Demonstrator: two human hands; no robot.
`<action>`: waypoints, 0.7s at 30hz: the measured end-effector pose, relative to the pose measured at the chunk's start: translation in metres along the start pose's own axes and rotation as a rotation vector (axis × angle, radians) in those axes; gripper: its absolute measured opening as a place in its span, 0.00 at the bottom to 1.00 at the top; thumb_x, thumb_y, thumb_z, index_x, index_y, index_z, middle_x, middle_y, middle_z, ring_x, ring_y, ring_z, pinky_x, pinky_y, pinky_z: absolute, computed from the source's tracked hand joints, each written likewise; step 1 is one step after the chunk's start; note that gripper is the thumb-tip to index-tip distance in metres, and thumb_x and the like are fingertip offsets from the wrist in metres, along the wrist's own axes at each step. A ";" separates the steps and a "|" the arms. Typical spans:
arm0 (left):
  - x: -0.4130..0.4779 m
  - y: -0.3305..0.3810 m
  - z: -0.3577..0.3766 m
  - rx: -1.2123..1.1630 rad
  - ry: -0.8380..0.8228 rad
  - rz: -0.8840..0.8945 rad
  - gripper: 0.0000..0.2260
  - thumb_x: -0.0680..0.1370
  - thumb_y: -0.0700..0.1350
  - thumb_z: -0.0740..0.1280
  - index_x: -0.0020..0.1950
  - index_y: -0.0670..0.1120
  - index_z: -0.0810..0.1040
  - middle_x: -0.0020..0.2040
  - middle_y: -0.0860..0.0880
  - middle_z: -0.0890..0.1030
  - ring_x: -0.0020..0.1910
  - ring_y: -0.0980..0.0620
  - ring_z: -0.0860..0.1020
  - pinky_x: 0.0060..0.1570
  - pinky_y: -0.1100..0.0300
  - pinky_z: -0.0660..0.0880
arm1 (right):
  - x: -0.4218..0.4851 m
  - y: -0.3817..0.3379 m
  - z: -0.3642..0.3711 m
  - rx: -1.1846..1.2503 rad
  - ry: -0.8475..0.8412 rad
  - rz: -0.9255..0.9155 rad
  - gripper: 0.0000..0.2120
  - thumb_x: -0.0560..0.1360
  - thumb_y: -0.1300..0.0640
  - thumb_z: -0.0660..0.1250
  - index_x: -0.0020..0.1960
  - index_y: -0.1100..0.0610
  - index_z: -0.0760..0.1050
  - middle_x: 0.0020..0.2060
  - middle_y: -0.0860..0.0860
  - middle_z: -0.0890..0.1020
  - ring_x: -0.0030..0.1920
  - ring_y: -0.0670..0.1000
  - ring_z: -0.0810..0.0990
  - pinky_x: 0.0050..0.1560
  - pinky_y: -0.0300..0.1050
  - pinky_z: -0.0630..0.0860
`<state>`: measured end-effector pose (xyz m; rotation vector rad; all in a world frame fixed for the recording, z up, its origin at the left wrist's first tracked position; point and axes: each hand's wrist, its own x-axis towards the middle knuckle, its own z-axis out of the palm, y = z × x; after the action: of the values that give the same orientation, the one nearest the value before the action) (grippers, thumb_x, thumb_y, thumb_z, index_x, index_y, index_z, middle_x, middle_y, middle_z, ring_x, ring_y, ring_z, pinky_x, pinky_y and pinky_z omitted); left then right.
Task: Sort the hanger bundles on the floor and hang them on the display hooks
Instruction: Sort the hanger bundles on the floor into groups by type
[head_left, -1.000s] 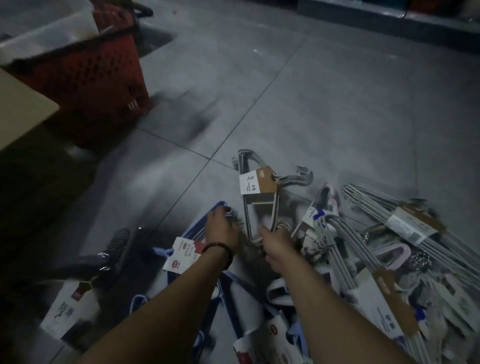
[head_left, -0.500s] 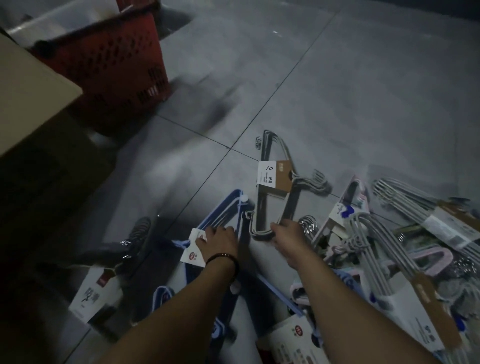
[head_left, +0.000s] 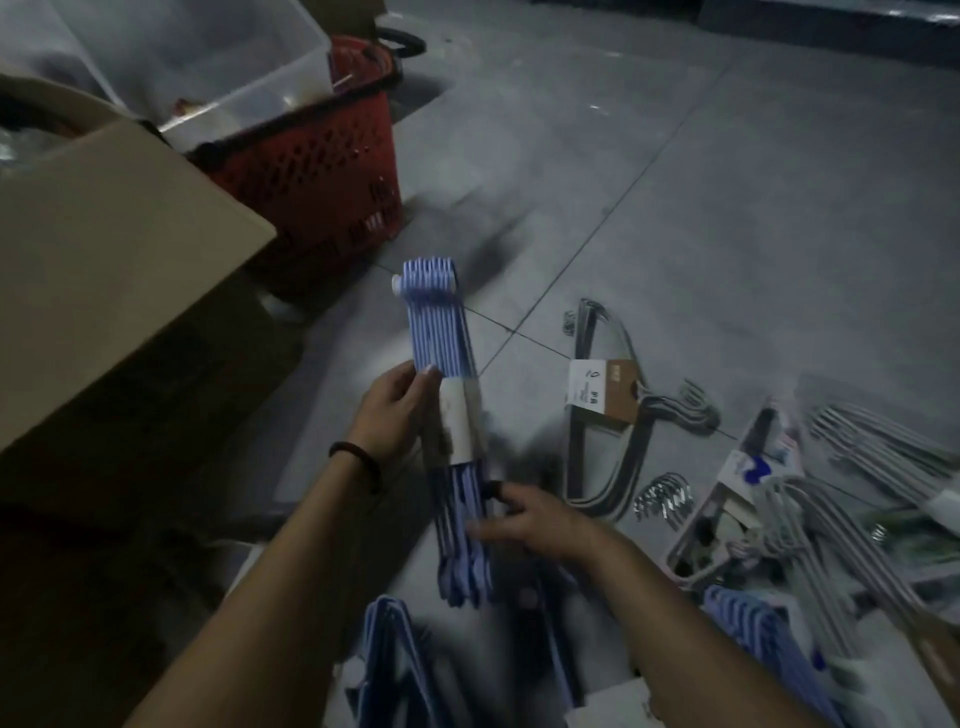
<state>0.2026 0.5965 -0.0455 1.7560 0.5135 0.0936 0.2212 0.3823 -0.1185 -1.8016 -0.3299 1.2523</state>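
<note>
A bundle of blue hangers with a white paper band is lifted edge-on above the floor. My left hand grips it at the band. My right hand holds its lower part, thumb and fingers curled round the hangers. A grey hanger bundle with a white and brown card tag lies flat on the tiles to the right. More grey and white bundles are heaped at the far right. Other blue bundles lie below my arms.
A red shopping basket holding a clear plastic bin stands at the upper left. A big cardboard box fills the left side. Grey floor tiles stretch behind the heap.
My right hand let go of the grey bundle, which now lies on the floor. Both hands have picked up a blue bundle and raised it edge-on. The view has tilted up.
</note>
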 end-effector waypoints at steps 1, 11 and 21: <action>0.000 0.002 -0.002 -0.109 0.035 -0.014 0.11 0.86 0.51 0.62 0.55 0.45 0.79 0.47 0.45 0.83 0.44 0.46 0.83 0.45 0.49 0.81 | 0.002 0.000 0.010 0.005 -0.011 -0.026 0.29 0.67 0.34 0.79 0.64 0.45 0.81 0.61 0.50 0.85 0.62 0.53 0.83 0.66 0.57 0.78; 0.007 -0.062 0.017 -0.144 -0.056 -0.425 0.15 0.82 0.51 0.69 0.64 0.44 0.78 0.55 0.40 0.83 0.47 0.46 0.83 0.53 0.46 0.82 | 0.037 -0.026 0.055 0.024 0.608 -0.178 0.04 0.76 0.62 0.71 0.42 0.58 0.80 0.34 0.51 0.79 0.31 0.45 0.76 0.34 0.38 0.73; -0.002 -0.116 0.041 0.259 0.058 -0.505 0.16 0.78 0.46 0.71 0.64 0.41 0.81 0.55 0.39 0.85 0.54 0.39 0.84 0.53 0.52 0.82 | 0.036 0.000 0.022 -0.055 0.258 -0.136 0.15 0.82 0.63 0.64 0.65 0.51 0.83 0.51 0.48 0.85 0.48 0.48 0.81 0.45 0.33 0.76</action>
<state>0.1805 0.5771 -0.1649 1.8227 1.0323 -0.2902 0.2188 0.4162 -0.1426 -1.9272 -0.3368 0.9118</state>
